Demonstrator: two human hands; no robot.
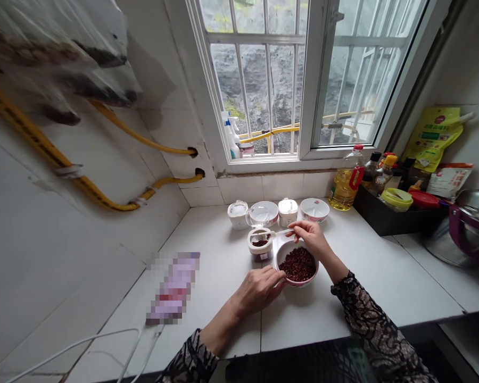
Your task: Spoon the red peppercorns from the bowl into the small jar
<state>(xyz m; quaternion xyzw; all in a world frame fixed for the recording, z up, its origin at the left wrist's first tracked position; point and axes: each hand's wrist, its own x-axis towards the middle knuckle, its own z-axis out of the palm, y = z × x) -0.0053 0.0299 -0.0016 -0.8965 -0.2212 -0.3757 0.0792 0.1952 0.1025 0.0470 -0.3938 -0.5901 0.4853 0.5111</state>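
Observation:
My left hand (261,287) grips the near left rim of a bowl (297,283) that stands on the white counter. Dark reddish-brown peppercorn-like grains (299,264) fill much of the bowl. Between the fingers of my right hand (309,236) is the handle of a small white spoon (281,232), which reaches left over a small clear jar (260,252). The jar has a white rim and its lid is up. Similar dark grains lie inside it. Whether the spoon carries any grains is too small to tell.
Behind stand two white lidded jars (238,215) and two bowls (314,209). An oil bottle (343,183), a black box (377,213) of seasonings and a steel pot (451,234) are on the right. A blurred purple object (175,287) with a white cable lies left.

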